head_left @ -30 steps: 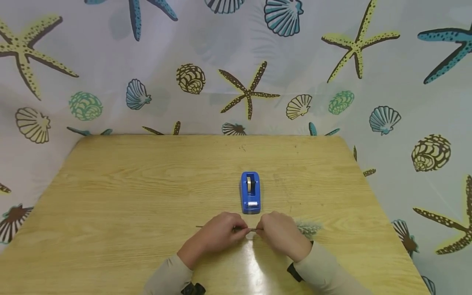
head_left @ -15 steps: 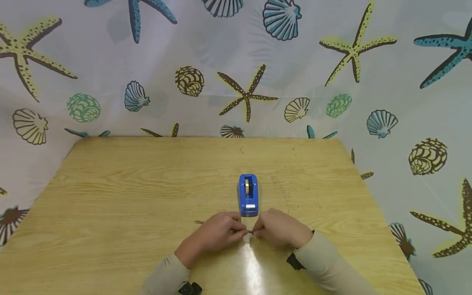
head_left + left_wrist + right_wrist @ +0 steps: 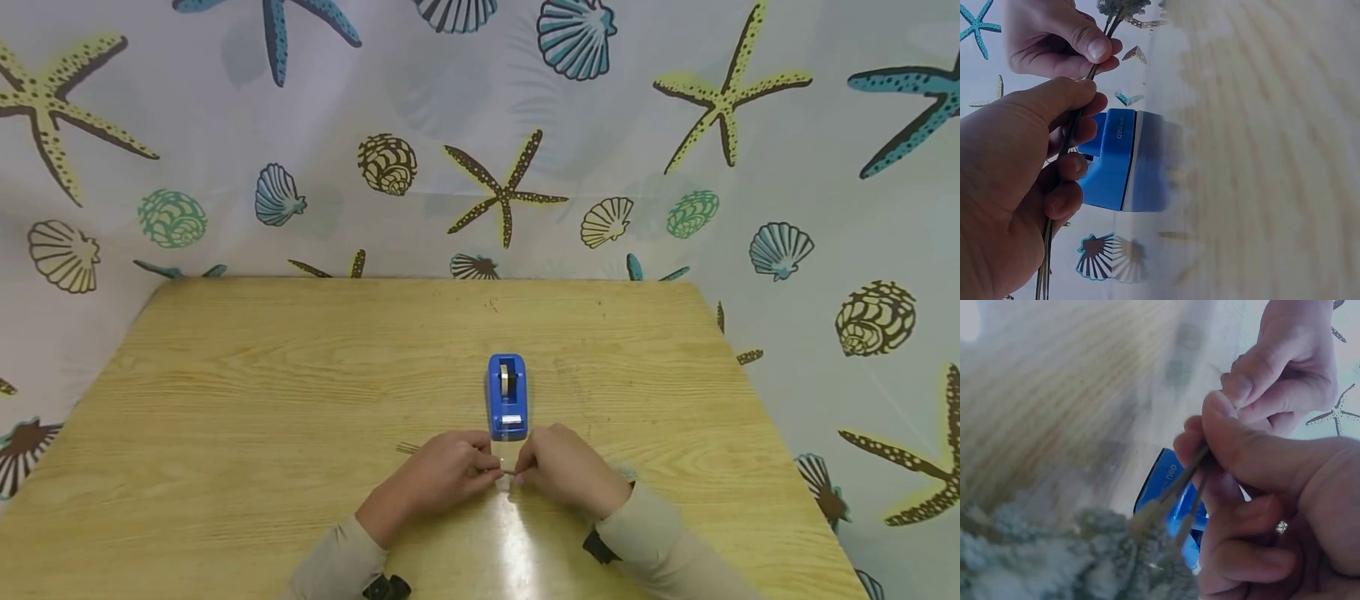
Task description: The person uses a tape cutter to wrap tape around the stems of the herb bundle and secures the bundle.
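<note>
Both hands hold a small bunch of thin stems (image 3: 1046,256) with fluffy grey-green flower heads (image 3: 1047,556). My left hand (image 3: 442,473) has its fingers curled round the stems, which run out past it to the left. Close beside it, my right hand (image 3: 566,467) pinches the stems between thumb and fingers, near the flower heads. The blue tape dispenser (image 3: 493,404) stands just beyond the hands. A clear strip of tape (image 3: 507,454) reaches from its front edge toward the stems between the hands; whether it sticks to them I cannot tell.
The wooden table (image 3: 262,358) extends to both sides and behind the dispenser. A curtain (image 3: 330,150) printed with starfish and shells hangs along the back and sides. A dark strap (image 3: 386,587) is on the left wrist.
The stem ends left of the left hand look more spread now. The flower heads have become mostly hidden behind the right hand. A clear tape strip shows more plainly between the hands, which shifted only slightly.
</note>
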The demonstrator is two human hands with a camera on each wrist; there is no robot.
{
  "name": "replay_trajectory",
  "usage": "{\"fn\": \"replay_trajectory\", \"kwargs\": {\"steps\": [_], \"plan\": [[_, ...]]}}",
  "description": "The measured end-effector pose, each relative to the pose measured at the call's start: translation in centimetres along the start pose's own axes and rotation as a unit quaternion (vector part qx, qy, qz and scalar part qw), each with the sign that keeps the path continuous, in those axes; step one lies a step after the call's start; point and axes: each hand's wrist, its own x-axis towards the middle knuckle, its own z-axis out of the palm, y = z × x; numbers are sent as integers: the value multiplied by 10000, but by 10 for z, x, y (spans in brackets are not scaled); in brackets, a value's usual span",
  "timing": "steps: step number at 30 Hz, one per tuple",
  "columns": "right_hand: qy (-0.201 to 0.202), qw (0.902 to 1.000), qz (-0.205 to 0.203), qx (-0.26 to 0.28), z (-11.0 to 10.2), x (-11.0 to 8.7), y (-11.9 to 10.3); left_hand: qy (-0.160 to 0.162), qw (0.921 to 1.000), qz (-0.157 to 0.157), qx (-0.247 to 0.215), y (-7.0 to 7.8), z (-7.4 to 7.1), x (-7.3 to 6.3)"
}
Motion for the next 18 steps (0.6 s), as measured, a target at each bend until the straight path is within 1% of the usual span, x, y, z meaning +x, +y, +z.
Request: {"fn": "replay_trajectory", "kwargs": {"steps": [4,5,8,13,18], "plan": [[136,9999,84,33,3,-1,1,92,9999,-47,-80,-1,1,0],[167,9998,94,43,4,-1,1,141,9998,-31,-97,-1,2,0],[250,9996,104,76,5,-1,2,269,9993,-113,-245,-2,4,0],[430,9989,82,141,7,-2,3,449,9962,-383,-634,-2,5,0],[495,9983,138,266,9,-1,4,500,9931,-603,-878,-2,5,-1]]}}
